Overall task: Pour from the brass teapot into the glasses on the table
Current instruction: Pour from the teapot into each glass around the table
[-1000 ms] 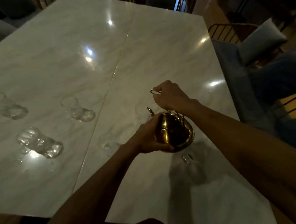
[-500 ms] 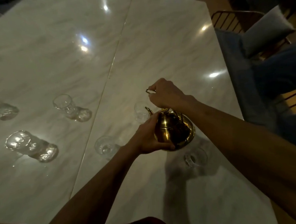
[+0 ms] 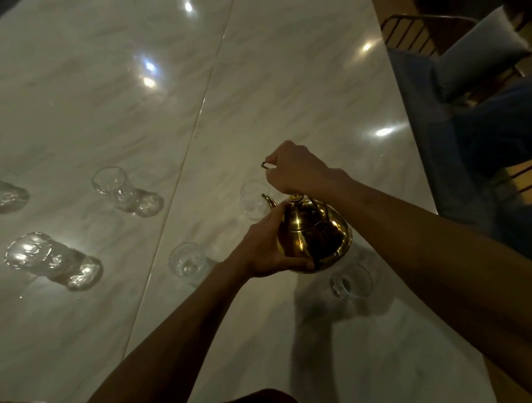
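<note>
Two hands hold the brass teapot [image 3: 314,232] up over the bench [image 3: 297,78]. The right hand [image 3: 294,169] is wrapped tight on the handle on top. The left hand [image 3: 268,245] has its fingers [image 3: 301,263] cupped under the round belly. The spout [image 3: 268,199] points at the far glass [image 3: 252,200]. Tip slowly, keep the spout over the rim, and keep the bottom hand steady so nothing spills. A near glass [image 3: 350,282] stands just beside the pot; don't bump it.

A metal-framed chair [image 3: 424,30] stands off the far right corner of the worktop, a pale cushion [image 3: 479,52] propped on it. Nearer, along the right edge, sits what may be a blue upholstered seat [image 3: 449,144].
</note>
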`<state>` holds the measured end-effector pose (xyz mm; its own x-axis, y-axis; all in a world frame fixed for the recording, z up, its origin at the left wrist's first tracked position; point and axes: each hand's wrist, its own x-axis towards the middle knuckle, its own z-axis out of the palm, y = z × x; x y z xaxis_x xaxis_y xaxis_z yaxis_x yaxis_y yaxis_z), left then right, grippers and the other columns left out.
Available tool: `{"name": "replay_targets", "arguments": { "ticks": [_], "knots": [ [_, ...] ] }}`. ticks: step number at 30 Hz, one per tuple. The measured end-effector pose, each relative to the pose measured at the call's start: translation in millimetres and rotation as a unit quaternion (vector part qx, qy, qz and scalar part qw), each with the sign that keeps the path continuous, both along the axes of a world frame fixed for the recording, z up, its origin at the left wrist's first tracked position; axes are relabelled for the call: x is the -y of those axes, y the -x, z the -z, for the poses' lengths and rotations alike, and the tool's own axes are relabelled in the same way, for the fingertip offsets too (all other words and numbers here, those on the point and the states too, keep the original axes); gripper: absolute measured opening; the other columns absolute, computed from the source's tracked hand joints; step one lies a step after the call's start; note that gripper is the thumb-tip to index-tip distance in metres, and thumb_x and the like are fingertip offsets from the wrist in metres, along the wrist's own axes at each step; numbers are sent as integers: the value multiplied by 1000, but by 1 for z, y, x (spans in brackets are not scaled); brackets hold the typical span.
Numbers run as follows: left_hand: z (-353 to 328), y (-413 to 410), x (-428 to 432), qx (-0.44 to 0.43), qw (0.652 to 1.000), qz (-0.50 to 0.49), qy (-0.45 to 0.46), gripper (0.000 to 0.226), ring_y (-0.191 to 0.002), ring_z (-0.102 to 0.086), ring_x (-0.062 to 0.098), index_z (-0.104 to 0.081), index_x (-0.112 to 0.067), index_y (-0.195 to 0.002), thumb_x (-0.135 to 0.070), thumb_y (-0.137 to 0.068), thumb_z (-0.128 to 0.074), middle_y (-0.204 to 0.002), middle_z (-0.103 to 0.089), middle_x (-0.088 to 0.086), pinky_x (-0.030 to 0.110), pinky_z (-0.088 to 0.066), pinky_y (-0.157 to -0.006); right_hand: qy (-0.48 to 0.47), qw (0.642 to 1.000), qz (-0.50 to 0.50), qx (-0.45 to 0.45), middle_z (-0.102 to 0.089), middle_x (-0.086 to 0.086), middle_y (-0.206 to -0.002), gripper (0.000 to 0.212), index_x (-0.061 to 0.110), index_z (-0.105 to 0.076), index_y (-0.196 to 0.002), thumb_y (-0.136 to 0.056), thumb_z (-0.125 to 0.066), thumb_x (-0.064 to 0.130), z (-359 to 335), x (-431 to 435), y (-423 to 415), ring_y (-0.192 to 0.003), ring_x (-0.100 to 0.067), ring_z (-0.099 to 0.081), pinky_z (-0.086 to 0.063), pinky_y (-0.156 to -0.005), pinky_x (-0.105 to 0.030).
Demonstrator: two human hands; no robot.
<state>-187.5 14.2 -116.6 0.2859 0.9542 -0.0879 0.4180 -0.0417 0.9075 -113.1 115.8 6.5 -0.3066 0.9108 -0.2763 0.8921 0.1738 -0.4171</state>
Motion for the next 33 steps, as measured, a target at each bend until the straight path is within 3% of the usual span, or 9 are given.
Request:
{"name": "replay_targets", "arguments": {
  "ticks": [11, 20, 25, 29, 33],
  "knots": [
    [-1, 2, 0, 1, 1000, 5, -9, 119, -135, -48, 14, -19, -35, -154, -51, -61, -92, -150, -46, -8, 42, -46, -111, -5, 1000, -1, 8, -65, -8, -122, 48, 13, -59, -131, -83, -59, 20, -4, 3, 2, -92, -22, -66, -52, -73, -29],
    [0, 1, 1, -8, 1000, 8, -6, 120, -135, -48, 14, -18, -36, -153, -55, -60, -90, -151, -46, -8, 43, -46, -111, -13, 1000, 3, 14, -66, -10, -118, 40, 10, -63, -123, -85, -59, 20, -7, 6, -1, -94, -21, -65, -55, -83, -34],
    [-1, 0, 1, -12, 1000, 10, -6, 120, -135, -47, 14, -17, -35, -154, -56, -60, -90, -151, -45, -7, 43, -46, -111, -9, 1000, 0, 14, -66, -9, -120, 45, 11, -60, -128, -84, -59, 22, -9, 8, -2, -92, -21, -65, -56, -79, -33],
    [2, -1, 0, -27, 1000, 4, -1, 126, -136, -48, 15, -16, -37, -154, -70, -55, -85, -151, -45, -9, 46, -47, -109, -3, 1000, 4, 16, -62, -9, -127, 52, 12, -55, -133, -82, -58, 24, -10, 9, -2, -104, -24, -63, -53, -88, -36],
    [3, 0, 0, -37, 999, 5, -6, 128, -138, -46, 18, -15, -33, -155, -69, -54, -85, -153, -44, -6, 48, -45, -111, -9, 1000, 5, 12, -64, -9, -125, 48, 12, -58, -130, -84, -58, 22, -12, 12, -4, -96, -22, -65, -55, -83, -33]
  ]
}}
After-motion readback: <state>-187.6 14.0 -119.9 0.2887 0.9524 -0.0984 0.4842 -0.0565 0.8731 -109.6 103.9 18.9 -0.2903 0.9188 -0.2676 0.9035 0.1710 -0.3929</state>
